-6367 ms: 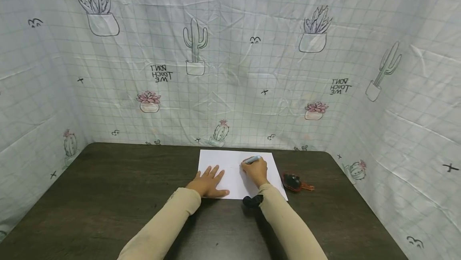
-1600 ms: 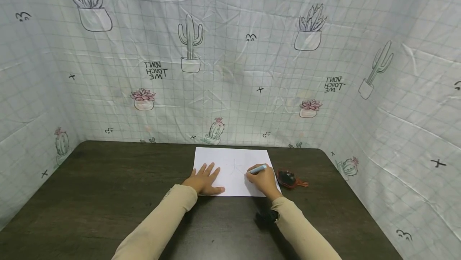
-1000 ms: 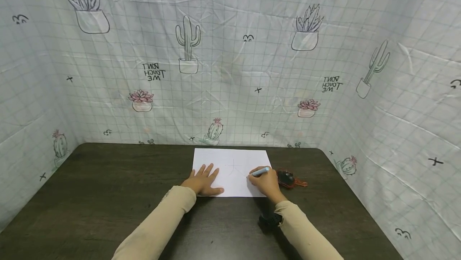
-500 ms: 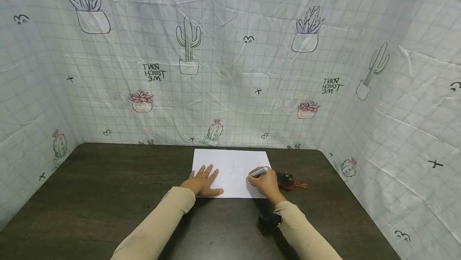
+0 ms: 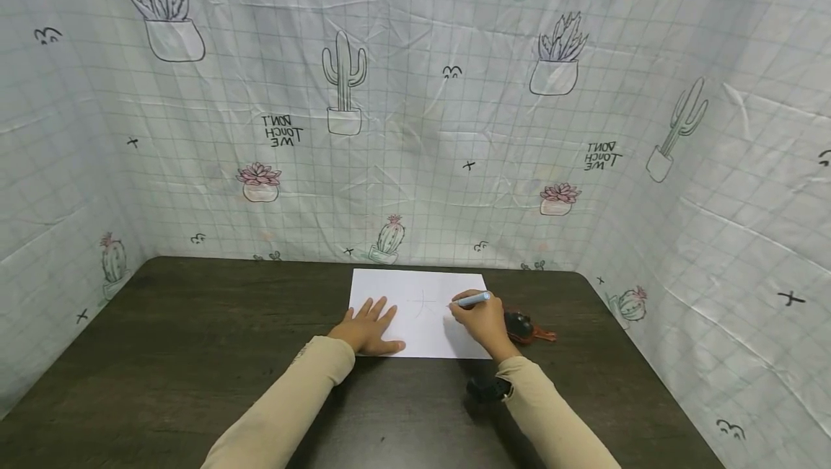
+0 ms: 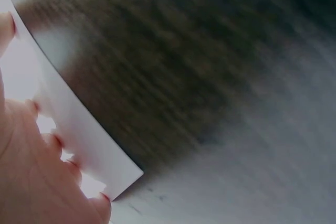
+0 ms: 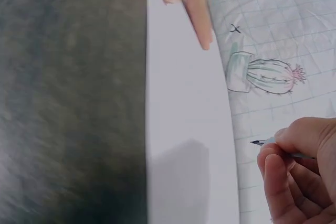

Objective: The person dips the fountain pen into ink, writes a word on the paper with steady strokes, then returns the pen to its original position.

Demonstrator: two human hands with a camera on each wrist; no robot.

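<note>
On dark table point(image 5: 195, 353), paper point(image 5: 422, 332) under left hand point(image 5: 368, 328), pen point(image 5: 472, 299) in right hand point(image 5: 479, 321)

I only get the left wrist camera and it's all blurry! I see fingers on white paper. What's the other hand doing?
Observer: The right hand grips a light blue pen, with its tip over the right part of the paper.
Operator: Is there a drawing on it?
Observer: Yes, a faint little cross-like mark sits mid-sheet, between the left hand and the pen.
Operator: Is there other stuff around?
Observer: A small red and black object lies on the dark table, just right of the paper beside the right hand.
</note>
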